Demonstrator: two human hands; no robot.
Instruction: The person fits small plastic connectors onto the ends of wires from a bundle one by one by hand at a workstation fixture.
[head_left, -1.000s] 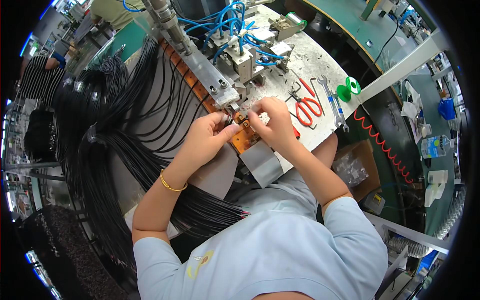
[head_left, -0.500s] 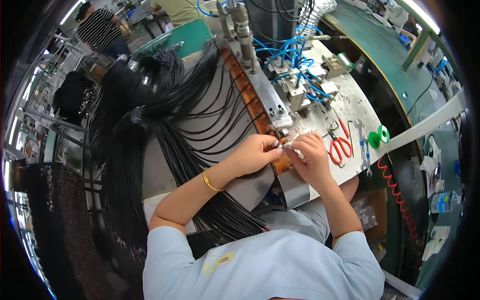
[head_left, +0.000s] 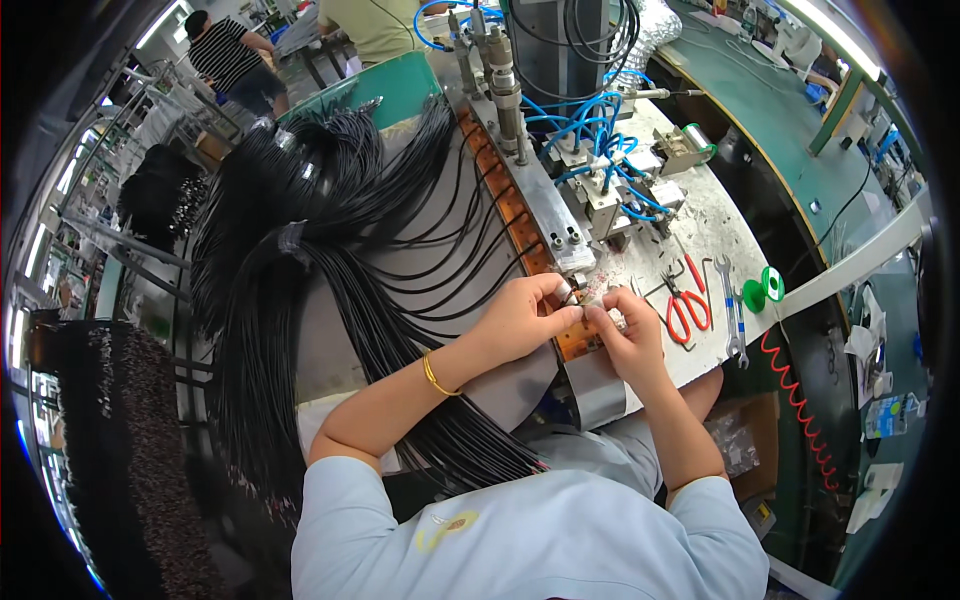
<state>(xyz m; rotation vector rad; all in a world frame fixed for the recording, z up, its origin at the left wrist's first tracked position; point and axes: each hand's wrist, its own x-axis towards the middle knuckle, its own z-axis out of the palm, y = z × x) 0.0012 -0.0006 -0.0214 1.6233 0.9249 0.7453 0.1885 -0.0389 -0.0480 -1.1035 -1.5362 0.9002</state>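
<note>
left hand (head_left: 525,318) partly hides orange rail (head_left: 512,205); black cables (head_left: 350,300) left, pliers (head_left: 676,298) right.

Long, thin, flexible cables (head_left: 245,340) are black; the narrow, flat rail (head_left: 513,213) is copper-orange; slender, curling tubes (head_left: 603,140) are bright blue; the springy, coiled hose (head_left: 800,412) is red; a co-worker's shirt (head_left: 224,52) has black-and-white stripes.

Bright ctr w/ tube lamp (head_left: 834,38) glaring top R, edges fisheye-bent, corners blk.
</note>
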